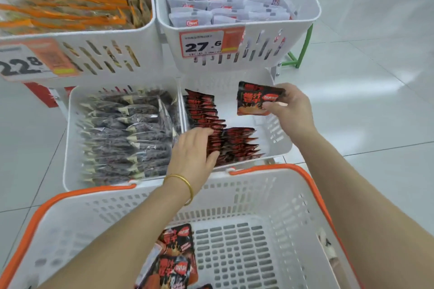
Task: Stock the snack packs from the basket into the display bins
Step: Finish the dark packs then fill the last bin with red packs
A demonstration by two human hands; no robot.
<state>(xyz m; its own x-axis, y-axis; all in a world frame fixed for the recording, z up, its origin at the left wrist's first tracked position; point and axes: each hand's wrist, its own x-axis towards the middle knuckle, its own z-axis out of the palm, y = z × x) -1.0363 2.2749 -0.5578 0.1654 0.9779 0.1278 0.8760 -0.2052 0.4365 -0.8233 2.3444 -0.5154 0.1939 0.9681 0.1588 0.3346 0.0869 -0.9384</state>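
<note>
bin [279, 134] rt half free, upper bin [258, 54] overhangs rear, packs [204, 112] fill left

- Centre right: the right hand [291, 110] pinches a red-and-black snack pack [254, 98] above the lower right bin [277, 134].
- Centre: the left hand [192, 150] rests with flat fingers on the rows of matching packs [237, 145] in that bin.
- Bottom: the orange-rimmed basket [234, 195] holds a few more packs [178, 241].
</note>
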